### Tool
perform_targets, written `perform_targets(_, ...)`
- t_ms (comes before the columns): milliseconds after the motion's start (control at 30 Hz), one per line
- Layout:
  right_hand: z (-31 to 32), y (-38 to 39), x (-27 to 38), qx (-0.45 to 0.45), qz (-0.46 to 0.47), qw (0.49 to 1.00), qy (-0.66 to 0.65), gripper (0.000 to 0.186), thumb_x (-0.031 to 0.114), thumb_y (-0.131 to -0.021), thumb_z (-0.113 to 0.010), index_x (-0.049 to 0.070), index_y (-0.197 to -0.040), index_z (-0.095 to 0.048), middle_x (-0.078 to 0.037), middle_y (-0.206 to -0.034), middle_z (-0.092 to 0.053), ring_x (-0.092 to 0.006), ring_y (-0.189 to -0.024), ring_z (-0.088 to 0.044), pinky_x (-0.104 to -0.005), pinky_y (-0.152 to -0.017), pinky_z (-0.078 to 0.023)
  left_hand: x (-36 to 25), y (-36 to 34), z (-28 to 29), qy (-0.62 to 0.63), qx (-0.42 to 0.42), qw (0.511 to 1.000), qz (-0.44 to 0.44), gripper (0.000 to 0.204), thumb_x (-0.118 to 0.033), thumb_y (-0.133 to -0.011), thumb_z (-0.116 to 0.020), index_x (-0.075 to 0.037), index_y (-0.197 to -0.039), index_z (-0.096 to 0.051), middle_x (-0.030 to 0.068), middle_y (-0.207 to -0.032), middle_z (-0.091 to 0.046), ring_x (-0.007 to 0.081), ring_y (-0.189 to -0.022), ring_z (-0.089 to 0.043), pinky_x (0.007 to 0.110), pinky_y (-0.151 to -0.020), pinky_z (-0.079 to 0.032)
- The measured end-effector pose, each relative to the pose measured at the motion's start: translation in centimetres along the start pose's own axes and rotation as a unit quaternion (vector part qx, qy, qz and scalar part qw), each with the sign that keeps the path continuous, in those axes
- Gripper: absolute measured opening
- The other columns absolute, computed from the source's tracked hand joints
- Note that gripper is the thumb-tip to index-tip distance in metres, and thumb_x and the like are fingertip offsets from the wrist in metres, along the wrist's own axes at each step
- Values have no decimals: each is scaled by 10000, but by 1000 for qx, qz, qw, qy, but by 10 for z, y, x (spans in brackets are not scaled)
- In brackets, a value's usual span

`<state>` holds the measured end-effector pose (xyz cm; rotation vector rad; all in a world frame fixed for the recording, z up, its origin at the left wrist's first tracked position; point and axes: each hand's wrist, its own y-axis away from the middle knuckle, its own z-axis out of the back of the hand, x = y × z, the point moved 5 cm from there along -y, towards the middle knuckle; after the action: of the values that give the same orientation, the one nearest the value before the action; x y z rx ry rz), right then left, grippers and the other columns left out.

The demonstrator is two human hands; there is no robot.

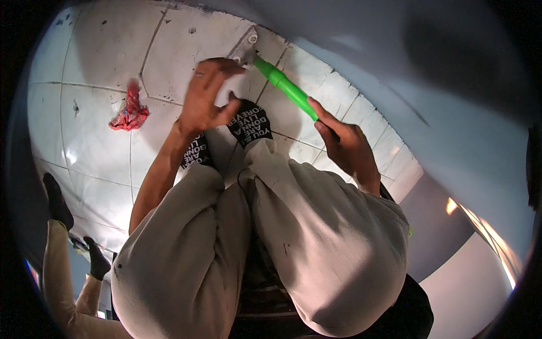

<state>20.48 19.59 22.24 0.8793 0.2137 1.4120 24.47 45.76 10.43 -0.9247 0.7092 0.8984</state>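
My right hand [345,146] is clenched on the green handle [285,87], which feels light, stiff and smooth, so I hold it low. Farther, my left hand [206,97] presses loosely on the white fitting [244,52] at the tile floor [101,56].

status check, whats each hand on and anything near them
Left hand spread on a small white fitting on the tiled floor. Right hand grips a green tool, tip at the fitting. Red wrapper lies apart, left.
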Motion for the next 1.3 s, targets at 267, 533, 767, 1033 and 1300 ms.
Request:
perform_targets(267,8,-37,17,38,33,999,6,509,179,-1031,-587,308,-1517,-510,-147,-628,-481,-176,-525,-345,-302,-554,-420,1,-40,-70,-67,127,988,-52,513,-213,-777,-728,-64,-1252,-605,153,-1168,-656,357,-1133,-606,456,-1048,-442)
perform_targets(533,-20,-87,62,14,133,991,-6,496,196,-1022,-603,336,-1494,-536,-135,-584,-445,-232,-485,-398,-360,-538,-430,55,-42,-33,-159,56,986,4,257,-220,-712,-813,-131,-935,-722,50,-923,-711,304,-873,-661,456,-819,-508)
perform_targets(767,2,-50,47,19,49,998,30,478,188,-1024,-603,289,-1488,-550,-192,-663,-505,-268,-544,-362,-319,-558,-429,24,-47,-69,-124,79,987,-60,272,-285,-774,-774,-128,-986,-707,62,-932,-701,285,-896,-668,447,-858,-515)
perform_targets(1033,25,-7,18,7,2,998,62,480,193,-1033,-597,258,-1503,-525,-207,-734,-662,-387,-663,-681,-462,-663,-529,-22,-55,-124,-83,150,982,-83,204,-271,-871,-703,-89,-960,-677,53,-923,-705,230,-987,-669,386,-922,-514)
perform_targets(1300,17,-26,23,33,-23,999,16,473,205,-1031,-588,264,-1498,-535,-234,-737,-649,-420,-619,-628,-426,-655,-533,-5,-56,-112,-94,128,984,-80,189,-283,-904,-685,-101,-953,-683,62,-897,-714,239,-968,-677,386,-915,-518)
